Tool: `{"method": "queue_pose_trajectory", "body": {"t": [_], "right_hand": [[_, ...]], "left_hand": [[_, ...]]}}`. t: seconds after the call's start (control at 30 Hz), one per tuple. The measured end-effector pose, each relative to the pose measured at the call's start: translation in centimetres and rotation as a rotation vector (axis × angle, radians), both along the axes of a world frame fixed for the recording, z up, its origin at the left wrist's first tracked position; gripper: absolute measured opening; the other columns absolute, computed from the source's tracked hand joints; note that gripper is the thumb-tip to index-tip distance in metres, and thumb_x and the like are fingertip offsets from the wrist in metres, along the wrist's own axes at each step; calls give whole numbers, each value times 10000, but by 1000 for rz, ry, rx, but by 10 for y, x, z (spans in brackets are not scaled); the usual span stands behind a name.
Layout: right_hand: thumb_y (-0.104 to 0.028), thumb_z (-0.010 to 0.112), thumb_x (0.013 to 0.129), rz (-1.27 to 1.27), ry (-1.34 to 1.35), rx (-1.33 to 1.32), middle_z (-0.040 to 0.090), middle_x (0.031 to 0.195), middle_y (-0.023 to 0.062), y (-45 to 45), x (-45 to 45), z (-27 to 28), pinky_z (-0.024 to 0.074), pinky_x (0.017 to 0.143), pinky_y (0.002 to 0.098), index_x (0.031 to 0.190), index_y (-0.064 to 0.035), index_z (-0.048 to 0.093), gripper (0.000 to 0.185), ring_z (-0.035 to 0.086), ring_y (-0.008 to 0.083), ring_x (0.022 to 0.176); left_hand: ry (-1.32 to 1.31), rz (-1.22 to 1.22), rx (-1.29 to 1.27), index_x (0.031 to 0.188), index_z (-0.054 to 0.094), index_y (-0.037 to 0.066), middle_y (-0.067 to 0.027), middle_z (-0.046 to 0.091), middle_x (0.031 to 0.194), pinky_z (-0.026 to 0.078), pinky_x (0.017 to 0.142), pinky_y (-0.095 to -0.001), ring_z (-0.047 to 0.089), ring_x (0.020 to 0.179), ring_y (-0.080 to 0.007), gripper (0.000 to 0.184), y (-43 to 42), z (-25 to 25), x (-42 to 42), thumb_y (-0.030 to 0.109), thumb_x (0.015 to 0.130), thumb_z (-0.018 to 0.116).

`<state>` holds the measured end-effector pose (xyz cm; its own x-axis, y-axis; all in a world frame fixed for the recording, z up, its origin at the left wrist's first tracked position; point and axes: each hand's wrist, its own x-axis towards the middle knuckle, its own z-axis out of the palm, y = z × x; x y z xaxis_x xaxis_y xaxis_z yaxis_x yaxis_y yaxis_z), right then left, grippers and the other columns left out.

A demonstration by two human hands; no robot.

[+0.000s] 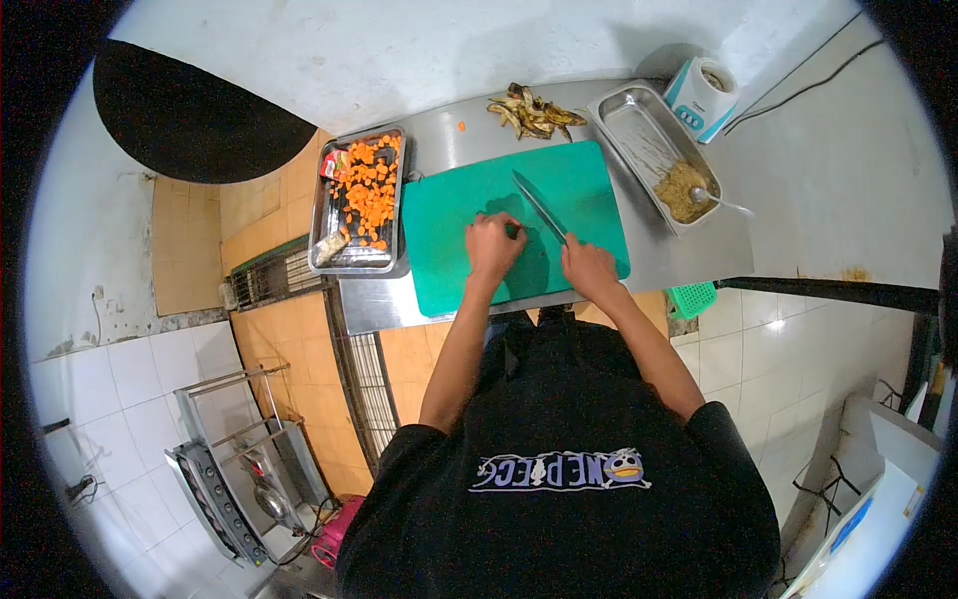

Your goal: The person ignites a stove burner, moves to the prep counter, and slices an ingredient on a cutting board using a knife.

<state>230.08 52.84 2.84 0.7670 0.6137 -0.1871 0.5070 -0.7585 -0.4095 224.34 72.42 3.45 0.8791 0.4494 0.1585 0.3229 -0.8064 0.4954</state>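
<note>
A long knife (539, 205) is in my right hand (589, 268), its fingers wrapped round the handle and its blade slanting up and left above a green cutting board (449, 215). To the left of the blade, my left hand (494, 246) rests on the board with its fingers curled together; what they hold, if anything, is too small to name. Chopped orange carrot pieces (371, 195) lie in a metal tray left of the board, with a red packet (335, 165) and a pale, wrapped-looking piece (329, 249) at its edges.
Dark, yellowish peels (534, 112) lie behind the board. At the right back, a metal pan (626, 105) holds brownish mash (681, 190) and a spoon (720, 203), beside a white and teal appliance (702, 98). A green basket (693, 299) sits below the table's front edge.
</note>
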Motion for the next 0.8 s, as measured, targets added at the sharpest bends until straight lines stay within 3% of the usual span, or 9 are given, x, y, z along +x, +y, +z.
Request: {"method": "queue_pose_trajectory", "body": {"t": [0.27, 0.8], "right_hand": [[-285, 496, 1005, 24, -41, 6, 654, 707, 214, -5, -5, -9, 504, 600, 576, 1094, -75, 546, 234, 652, 444, 661], [-288, 535, 980, 62, -47, 52, 685, 751, 210, 9, -14, -11, 543, 628, 576, 1065, -66, 563, 240, 685, 435, 690]], "left_hand": [[31, -50, 25, 818, 759, 133, -96, 733, 858, 466, 823, -443, 628, 917, -308, 133, -6, -5, 7, 217, 720, 788], [-32, -2, 35, 836, 773, 145, -83, 740, 881, 453, 872, -454, 638, 909, -318, 131, -10, -16, 2, 249, 758, 791]]}}
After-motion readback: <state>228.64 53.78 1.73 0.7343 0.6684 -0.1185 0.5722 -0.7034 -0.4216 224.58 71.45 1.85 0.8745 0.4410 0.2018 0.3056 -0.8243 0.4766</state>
